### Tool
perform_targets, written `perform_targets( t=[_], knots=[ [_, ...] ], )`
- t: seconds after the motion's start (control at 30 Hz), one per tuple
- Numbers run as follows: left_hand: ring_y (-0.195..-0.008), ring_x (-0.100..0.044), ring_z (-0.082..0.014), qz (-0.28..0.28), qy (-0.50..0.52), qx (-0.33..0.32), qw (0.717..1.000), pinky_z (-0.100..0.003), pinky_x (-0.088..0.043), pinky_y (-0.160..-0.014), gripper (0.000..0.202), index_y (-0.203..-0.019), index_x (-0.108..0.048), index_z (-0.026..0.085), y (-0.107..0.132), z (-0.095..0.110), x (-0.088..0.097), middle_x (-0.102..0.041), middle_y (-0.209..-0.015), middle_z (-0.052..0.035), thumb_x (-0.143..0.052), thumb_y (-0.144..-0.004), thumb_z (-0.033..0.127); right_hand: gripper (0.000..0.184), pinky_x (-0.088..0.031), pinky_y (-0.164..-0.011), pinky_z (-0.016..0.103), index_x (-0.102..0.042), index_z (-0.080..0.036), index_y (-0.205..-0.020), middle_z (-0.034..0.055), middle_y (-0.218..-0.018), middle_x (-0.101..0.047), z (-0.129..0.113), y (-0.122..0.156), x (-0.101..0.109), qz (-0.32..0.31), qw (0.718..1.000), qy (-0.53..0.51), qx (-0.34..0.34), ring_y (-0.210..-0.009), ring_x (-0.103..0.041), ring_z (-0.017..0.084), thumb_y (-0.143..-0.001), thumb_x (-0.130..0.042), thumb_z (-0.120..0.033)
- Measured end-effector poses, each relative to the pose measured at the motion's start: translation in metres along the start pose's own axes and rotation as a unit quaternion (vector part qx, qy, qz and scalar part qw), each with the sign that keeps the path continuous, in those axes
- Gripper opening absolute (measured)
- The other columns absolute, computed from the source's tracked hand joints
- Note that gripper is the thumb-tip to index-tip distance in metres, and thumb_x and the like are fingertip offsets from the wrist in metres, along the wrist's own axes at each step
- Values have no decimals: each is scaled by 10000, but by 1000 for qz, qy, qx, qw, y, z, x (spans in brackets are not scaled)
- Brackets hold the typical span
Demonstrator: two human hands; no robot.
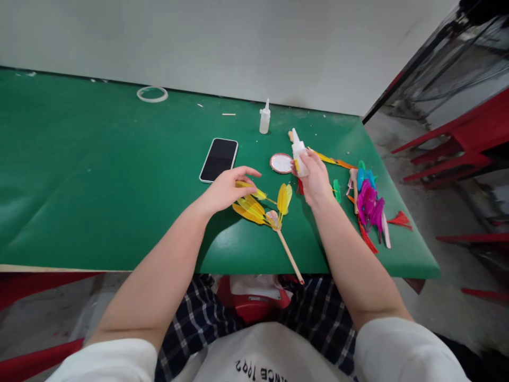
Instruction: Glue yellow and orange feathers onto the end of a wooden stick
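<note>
My left hand (231,188) has its fingers closed around a yellow feather (258,194), with the quill pointing right and the index finger stretched out above it. Just below lies a wooden-handled fan piece (273,217) with several yellow feathers (250,208) spread at its left and more at its upper right. Its thin wooden stick (291,257) reaches over the table's front edge. In my right hand (316,178) is a white glue bottle (300,159), nozzle up and tilted slightly. A round white disc (281,163) with a reddish rim lies just left of the bottle.
A phone (218,160) lies on the green table (99,175). Another glue bottle (264,118) stands near the wall, and a tape ring (152,94) lies farther left. Magenta feathers (369,204), red tassels (401,219) and wooden sticks pile up at the right. Red stools (457,143) stand beyond the table.
</note>
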State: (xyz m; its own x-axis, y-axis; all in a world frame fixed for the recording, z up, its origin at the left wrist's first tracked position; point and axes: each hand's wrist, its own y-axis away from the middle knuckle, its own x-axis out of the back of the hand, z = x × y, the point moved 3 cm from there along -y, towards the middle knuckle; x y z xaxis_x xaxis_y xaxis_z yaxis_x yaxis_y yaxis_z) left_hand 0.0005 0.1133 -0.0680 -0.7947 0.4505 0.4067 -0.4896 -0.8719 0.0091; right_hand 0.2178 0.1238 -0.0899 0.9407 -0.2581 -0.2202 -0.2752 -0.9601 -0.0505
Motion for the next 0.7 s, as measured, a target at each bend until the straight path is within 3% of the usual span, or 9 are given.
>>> perform_targets(
  t=[0.17,0.27,0.4,0.57,0.7],
  knots=[
    [-698,-638,-153,-27,49,33,998,-274,-506,-660,478,-1146,-472,199,-1,-2,-7,-668,-794,-27,-647,-704,250,390,-493,-719,296,-368,-242,-924,-26,-819,-617,16,0,-20,-47,992,104,62,-760,-613,128,-667,-645,-340],
    [-674,-641,-160,-29,35,44,998,-251,-501,-597,500,-1148,-465,211,-2,-4,-9,-669,-776,-23,-663,-690,251,393,-489,-753,316,-368,-240,-903,-15,-863,-621,21,6,-25,-65,975,185,104,-759,-611,131,-652,-660,-319],
    [-708,-642,-155,-32,13,29,999,-245,-498,-627,517,-1170,-441,224,-3,-6,-11,-659,-798,-10,-651,-698,248,427,-483,-787,344,-405,-244,-982,14,-1046,-600,22,13,-26,-81,943,294,132,-821,-610,151,-646,-664,-297],
    [-727,-639,-151,-35,3,17,999,-260,-499,-664,538,-1200,-398,239,-2,-9,-11,-640,-819,0,-631,-715,247,560,-478,-800,376,-402,-253,-1159,36,-1124,-574,18,18,-28,-101,907,380,152,-864,-604,183,-658,-650,-268],
    [-731,-645,-159,-32,-9,19,999,-272,-506,-668,545,-1207,-393,246,-2,-13,-12,-646,-819,0,-631,-716,244,583,-473,-824,383,-419,-223,-1197,56,-1127,-579,20,17,-27,-106,891,409,165,-915,-594,204,-667,-650,-295]
  ],
)
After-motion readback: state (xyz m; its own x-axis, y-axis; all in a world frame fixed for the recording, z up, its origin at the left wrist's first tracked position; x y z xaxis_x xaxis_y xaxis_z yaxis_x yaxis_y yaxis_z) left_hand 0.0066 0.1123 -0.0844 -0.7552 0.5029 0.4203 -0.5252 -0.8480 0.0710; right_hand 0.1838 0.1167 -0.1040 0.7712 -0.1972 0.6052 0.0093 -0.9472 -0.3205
